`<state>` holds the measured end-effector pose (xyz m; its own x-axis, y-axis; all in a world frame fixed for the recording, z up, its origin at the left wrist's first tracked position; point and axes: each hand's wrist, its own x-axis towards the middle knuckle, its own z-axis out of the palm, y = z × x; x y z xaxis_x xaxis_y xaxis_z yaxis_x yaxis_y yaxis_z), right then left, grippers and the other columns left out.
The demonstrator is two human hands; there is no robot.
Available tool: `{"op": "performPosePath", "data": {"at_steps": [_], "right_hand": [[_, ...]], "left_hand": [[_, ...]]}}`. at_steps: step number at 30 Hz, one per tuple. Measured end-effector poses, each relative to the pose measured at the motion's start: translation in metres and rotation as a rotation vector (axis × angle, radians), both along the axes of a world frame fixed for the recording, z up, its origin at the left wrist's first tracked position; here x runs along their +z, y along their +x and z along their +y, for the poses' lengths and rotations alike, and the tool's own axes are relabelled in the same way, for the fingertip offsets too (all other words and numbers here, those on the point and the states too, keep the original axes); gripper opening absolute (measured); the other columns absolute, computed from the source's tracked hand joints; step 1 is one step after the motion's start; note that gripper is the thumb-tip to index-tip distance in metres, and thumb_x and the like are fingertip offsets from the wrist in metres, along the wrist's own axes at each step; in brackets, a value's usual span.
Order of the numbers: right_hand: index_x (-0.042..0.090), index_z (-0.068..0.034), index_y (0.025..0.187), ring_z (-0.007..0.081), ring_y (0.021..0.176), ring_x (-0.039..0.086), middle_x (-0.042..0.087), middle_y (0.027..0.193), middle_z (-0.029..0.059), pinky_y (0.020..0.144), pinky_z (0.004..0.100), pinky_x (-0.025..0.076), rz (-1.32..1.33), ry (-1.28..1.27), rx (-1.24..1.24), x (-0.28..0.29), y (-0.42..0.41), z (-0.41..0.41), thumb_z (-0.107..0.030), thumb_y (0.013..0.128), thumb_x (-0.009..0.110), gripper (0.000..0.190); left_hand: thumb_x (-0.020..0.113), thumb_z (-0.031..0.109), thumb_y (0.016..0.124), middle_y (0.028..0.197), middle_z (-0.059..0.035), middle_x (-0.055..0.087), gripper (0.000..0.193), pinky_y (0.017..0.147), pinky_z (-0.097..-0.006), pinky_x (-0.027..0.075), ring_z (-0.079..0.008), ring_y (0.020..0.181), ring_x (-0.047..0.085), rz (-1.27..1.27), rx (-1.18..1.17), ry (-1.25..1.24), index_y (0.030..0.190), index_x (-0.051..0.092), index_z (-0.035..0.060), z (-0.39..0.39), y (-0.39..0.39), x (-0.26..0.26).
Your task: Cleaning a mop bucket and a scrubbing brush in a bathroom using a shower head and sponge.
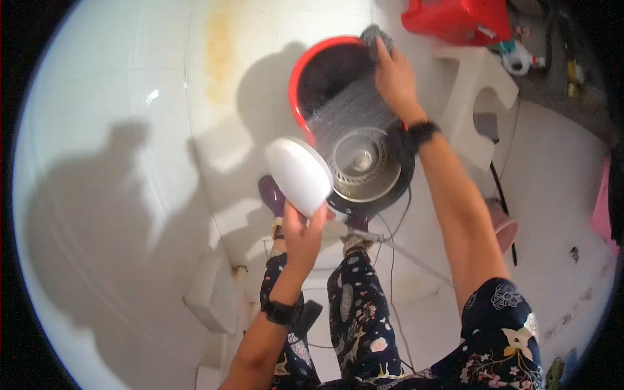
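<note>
My left hand [304, 239] grips the edge of a thick, rounded white object [300, 175], whose exact kind I cannot tell. My right hand [397, 83] holds a grey scrubber or wadded cloth [375, 39] against the upper rim of a red-rimmed tub [295, 87] with a dark inside. Pale blurred streaks cross the tub; they look like sprayed water. Below my right hand, a round black appliance or pot [407, 183] overlaps the tub's near side. Within it show a shiny metal bowl [385, 187] and a round, slotted part [341, 156].
An off-white plastic stool [458, 107] stands right of the tub, below a red plastic container [453, 22]. A pink bucket [504, 229] lies further right. Thin dark cables [392, 278] and a grey tube [414, 258] run near my legs. Purple footwear [270, 195] shows beside the white object.
</note>
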<state>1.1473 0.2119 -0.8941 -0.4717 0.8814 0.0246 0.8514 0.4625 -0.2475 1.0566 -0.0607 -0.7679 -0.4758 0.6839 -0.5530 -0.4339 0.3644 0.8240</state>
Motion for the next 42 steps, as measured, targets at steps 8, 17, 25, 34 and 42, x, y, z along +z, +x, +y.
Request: {"op": "performPosePath", "data": {"at_steps": [8, 17, 25, 34, 42], "right_hand": [[0.041, -0.003, 0.123, 0.0409, 0.088, 0.055, 0.057, 0.098, 0.0249, 0.078, 0.0482, 0.042, 0.107, -0.506, -0.367, -0.029, 0.147, -0.15, -0.015, 0.079, 0.051, 0.046], [0.043, 0.002, 0.118, 0.0414, 0.092, 0.053, 0.056, 0.1, 0.0269, 0.08, 0.0437, 0.043, 0.523, -0.464, -0.221, -0.017, 0.105, -0.052, -0.03, 0.08, 0.055, 0.051], [0.048, 0.004, 0.11, 0.041, 0.083, 0.057, 0.059, 0.091, 0.026, 0.073, 0.0449, 0.045, 0.371, -0.841, -0.641, -0.032, 0.16, -0.239, -0.034, 0.074, 0.062, 0.054], [0.05, -0.003, 0.106, 0.0401, 0.081, 0.057, 0.06, 0.085, 0.0224, 0.071, 0.047, 0.045, 0.397, -0.526, -0.548, -0.04, 0.106, -0.062, -0.031, 0.075, 0.059, 0.043], [0.041, -0.006, 0.121, 0.0373, 0.09, 0.055, 0.056, 0.099, 0.0188, 0.074, 0.0463, 0.045, 0.54, -0.643, -0.892, -0.023, 0.045, -0.139, -0.023, 0.073, 0.063, 0.056]], "left_hand": [[0.045, 0.014, 0.09, 0.068, -0.0077, 0.055, 0.016, 0.065, -0.0271, 0.044, -0.0141, 0.065, 0.054, 0.151, 0.042, -0.146, 0.096, 0.045, -0.0013, 0.006, 0.013, -0.011], [0.045, 0.012, 0.089, 0.068, -0.0087, 0.057, 0.013, 0.065, -0.0278, 0.045, -0.016, 0.065, 0.056, 0.082, -0.165, -0.044, 0.092, 0.045, -0.0001, 0.051, 0.059, -0.013], [0.046, 0.013, 0.089, 0.074, -0.0087, 0.058, 0.017, 0.072, -0.0276, 0.041, -0.0153, 0.073, 0.057, 0.105, -0.161, -0.199, 0.098, 0.044, -0.001, 0.03, 0.056, -0.015], [0.049, 0.014, 0.088, 0.075, -0.0087, 0.059, 0.016, 0.071, -0.028, 0.042, -0.0147, 0.072, 0.056, 0.166, -0.275, -0.317, 0.094, 0.046, -0.0007, 0.013, 0.063, -0.027], [0.045, 0.016, 0.091, 0.073, -0.0105, 0.059, 0.017, 0.072, -0.0294, 0.046, -0.0165, 0.071, 0.058, 0.322, -0.159, -0.24, 0.092, 0.043, -0.0014, 0.023, 0.07, -0.014]]}}
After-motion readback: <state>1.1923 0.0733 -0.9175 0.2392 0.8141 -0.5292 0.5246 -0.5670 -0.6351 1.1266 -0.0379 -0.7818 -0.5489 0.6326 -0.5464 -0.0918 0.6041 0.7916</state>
